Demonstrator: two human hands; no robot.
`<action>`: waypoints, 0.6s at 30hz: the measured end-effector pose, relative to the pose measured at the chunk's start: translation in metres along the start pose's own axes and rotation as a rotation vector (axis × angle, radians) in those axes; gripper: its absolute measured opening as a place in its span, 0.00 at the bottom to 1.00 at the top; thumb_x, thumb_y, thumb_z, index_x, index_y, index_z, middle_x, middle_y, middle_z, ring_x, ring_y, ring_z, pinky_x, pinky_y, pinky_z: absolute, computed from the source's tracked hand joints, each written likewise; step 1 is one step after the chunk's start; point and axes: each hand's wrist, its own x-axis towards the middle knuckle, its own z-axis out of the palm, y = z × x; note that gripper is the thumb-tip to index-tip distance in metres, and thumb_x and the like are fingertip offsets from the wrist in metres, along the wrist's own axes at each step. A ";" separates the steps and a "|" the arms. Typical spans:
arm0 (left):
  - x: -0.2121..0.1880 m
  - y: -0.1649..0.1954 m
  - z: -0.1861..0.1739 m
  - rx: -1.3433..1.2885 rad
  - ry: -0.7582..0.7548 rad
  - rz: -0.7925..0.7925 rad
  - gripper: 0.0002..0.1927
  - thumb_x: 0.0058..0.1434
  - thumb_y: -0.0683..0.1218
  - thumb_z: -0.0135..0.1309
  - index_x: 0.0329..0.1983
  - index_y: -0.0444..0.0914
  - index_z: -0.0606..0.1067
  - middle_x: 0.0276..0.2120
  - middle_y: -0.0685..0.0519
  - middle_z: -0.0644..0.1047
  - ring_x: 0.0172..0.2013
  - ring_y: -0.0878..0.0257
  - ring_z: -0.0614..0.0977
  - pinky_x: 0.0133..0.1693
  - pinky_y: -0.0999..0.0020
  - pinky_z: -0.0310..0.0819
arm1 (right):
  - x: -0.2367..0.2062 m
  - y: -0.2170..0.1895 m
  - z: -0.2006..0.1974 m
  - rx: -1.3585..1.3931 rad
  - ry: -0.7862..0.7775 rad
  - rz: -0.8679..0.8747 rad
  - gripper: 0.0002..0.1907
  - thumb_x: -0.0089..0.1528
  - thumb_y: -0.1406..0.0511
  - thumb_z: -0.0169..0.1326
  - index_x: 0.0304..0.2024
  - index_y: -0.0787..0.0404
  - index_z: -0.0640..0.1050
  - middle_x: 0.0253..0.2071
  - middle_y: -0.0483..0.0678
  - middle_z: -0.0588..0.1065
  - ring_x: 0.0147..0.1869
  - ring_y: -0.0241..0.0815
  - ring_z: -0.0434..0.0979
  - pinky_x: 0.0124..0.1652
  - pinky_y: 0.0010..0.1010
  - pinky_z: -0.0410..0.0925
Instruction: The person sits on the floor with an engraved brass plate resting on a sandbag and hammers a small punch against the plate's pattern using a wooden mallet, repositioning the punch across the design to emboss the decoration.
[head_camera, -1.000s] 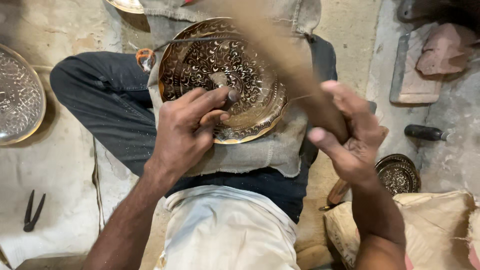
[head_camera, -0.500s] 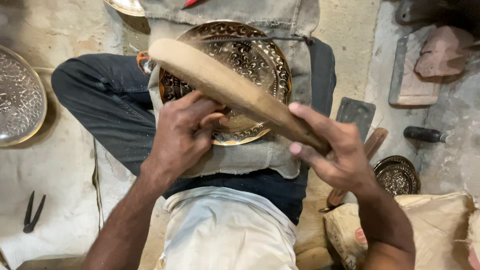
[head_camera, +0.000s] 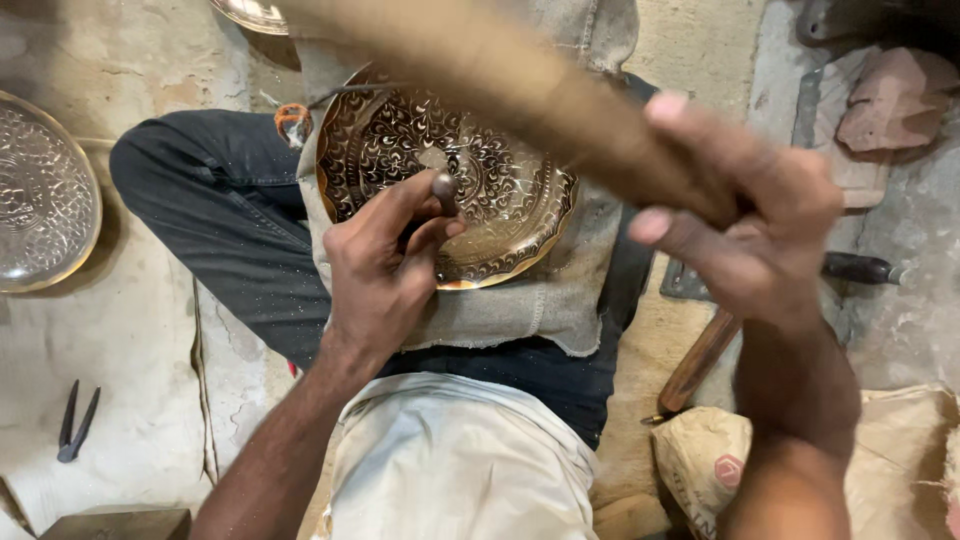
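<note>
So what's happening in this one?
A person sits cross-legged on the floor with an engraved brass plate on a cloth over the lap. The left hand holds a small punch with its tip on the plate's patterned face. The right hand grips a wooden mallet, raised and blurred above the plate. A second plate and pliers lie on the floor to the left.

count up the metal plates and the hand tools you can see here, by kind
Engraved metal plates: 3 (lap, left floor, top edge)
Wooden mallets: 1, right hand
Punches: 1, left hand
Pliers: 1
Total: 6
</note>
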 end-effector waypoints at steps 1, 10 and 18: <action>-0.001 0.000 0.001 0.017 0.005 -0.002 0.20 0.64 0.28 0.50 0.59 0.31 0.74 0.40 0.46 0.81 0.43 0.62 0.87 0.45 0.72 0.86 | 0.006 -0.002 -0.001 -0.021 -0.055 0.012 0.25 0.67 0.61 0.65 0.65 0.59 0.74 0.39 0.51 0.82 0.28 0.31 0.77 0.27 0.24 0.68; -0.002 -0.001 0.002 0.033 0.019 0.026 0.19 0.64 0.30 0.52 0.59 0.30 0.74 0.40 0.44 0.80 0.42 0.61 0.86 0.44 0.70 0.86 | 0.015 -0.002 0.004 0.088 -0.303 0.276 0.28 0.65 0.60 0.60 0.67 0.56 0.73 0.20 0.45 0.76 0.17 0.28 0.65 0.22 0.23 0.61; 0.000 -0.002 0.003 0.029 -0.007 0.021 0.19 0.64 0.29 0.51 0.58 0.31 0.75 0.41 0.45 0.81 0.43 0.61 0.87 0.46 0.72 0.88 | 0.026 -0.017 0.012 0.213 -0.048 0.109 0.25 0.71 0.60 0.59 0.70 0.51 0.71 0.34 0.46 0.79 0.24 0.25 0.72 0.27 0.21 0.66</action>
